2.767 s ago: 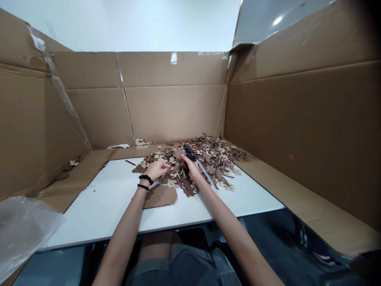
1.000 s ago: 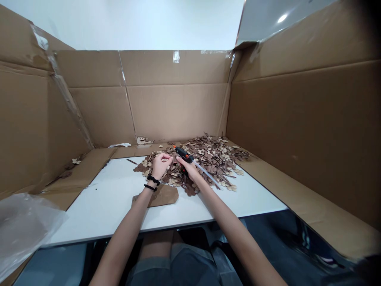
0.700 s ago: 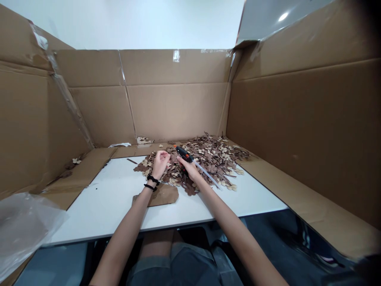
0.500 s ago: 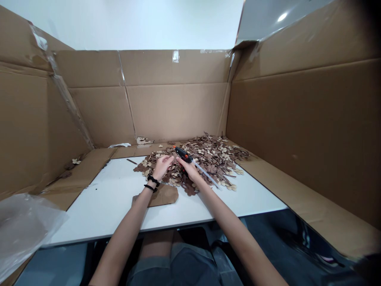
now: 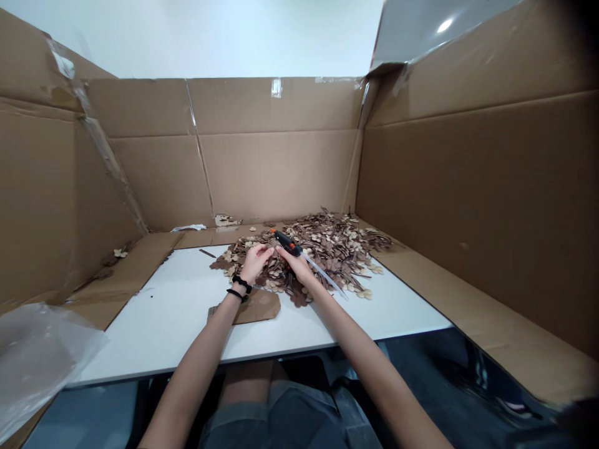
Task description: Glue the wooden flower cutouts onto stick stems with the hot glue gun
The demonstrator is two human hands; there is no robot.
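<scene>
My right hand (image 5: 294, 263) is closed around a black and orange hot glue gun (image 5: 286, 242), whose orange tip points up and left. A long translucent glue stick (image 5: 325, 275) sticks out of its back end toward me. Beside it, my left hand (image 5: 256, 260) has its fingers pinched together, almost meeting the right fingertips. Whatever is in that pinch is too small to make out. Both hands are over the near left part of a big heap of brown and tan flower-shaped pieces (image 5: 327, 240). A cardboard piece (image 5: 262, 307) lies under my left wrist.
Tall cardboard walls (image 5: 281, 168) stand behind and on both sides of the white board (image 5: 173, 312). A clear plastic bag (image 5: 42, 362) hangs at the near left. A few loose flower pieces (image 5: 120, 253) lie by the left wall.
Almost nothing differs. The glue gun and both hands have shifted only very slightly, with the fingertips still close together.
</scene>
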